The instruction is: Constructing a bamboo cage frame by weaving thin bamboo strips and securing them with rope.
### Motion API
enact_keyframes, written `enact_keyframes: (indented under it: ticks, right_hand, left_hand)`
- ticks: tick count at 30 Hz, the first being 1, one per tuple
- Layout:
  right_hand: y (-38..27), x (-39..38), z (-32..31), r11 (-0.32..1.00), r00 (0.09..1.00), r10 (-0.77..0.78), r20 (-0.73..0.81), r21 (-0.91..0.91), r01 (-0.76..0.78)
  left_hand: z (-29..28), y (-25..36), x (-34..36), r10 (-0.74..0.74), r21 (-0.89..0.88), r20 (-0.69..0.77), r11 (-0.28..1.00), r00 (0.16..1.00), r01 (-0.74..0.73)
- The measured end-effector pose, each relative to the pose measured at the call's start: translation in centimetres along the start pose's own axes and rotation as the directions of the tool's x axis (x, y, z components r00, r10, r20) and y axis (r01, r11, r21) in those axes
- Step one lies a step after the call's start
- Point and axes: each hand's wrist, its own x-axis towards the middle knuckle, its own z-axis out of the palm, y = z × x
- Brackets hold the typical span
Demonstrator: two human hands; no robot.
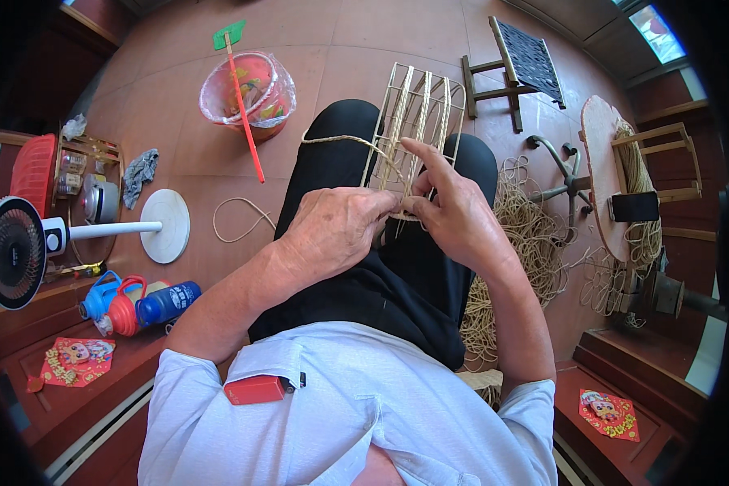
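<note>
On my lap lies a long wire frame (375, 166), with several strands of beige cord (424, 105) running along its length. My left hand (332, 231) is closed, with thumb and finger pinched at the frame's near end. At that same end, my right hand (454, 206) has its index finger stretched over the strands. Its thumb and curled fingers close on the cord near the rim, though the exact pinch is partly hidden. A loose length of the cord loops out over my left thigh.
A heap of beige cord (514, 251) lies right of my legs, beside a wheeled chair base (559, 190). Ahead are a lined red bucket (279, 101) with a fly swatter (245, 121) across it and a folding stool (530, 61). A fan (16, 251) and bottles (168, 302) are left.
</note>
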Motion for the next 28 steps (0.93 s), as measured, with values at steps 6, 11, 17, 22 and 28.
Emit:
enact_keyframes:
  ticks: [6, 11, 17, 22, 28]
  right_hand:
    - [3.0, -2.6, 2.0, 0.763, 0.987, 0.141, -0.077, 0.643, -0.059]
    - [5.6, -5.1, 3.4, 0.195, 0.979, 0.194, -0.071, 0.98, 0.032]
    - [7.8, -6.7, 3.3, 0.103, 0.959, 0.266, -0.098, 0.992, 0.073]
    - [8.3, -6.3, 2.8, 0.084, 0.95, 0.287, -0.125, 0.991, 0.105]
    - [10.2, -6.9, 0.3, 0.11, 0.925, 0.287, -0.25, 0.968, 0.227]
  left_hand:
    - [-0.5, 0.2, 0.0, 0.009, -0.014, -0.011, 1.0, 1.0, -0.009]
    - [0.2, 0.2, -0.1, 0.007, 0.029, -0.055, 1.0, 0.998, -0.006]
    - [0.3, 1.3, 0.3, 0.302, 0.383, -0.215, 0.901, 0.929, -0.204]
    - [3.4, 0.3, 0.9, 0.446, 0.321, -0.323, 0.881, 0.835, -0.347]
    - [4.6, 0.4, 0.5, 0.469, 0.353, -0.326, 0.866, 0.821, -0.354]
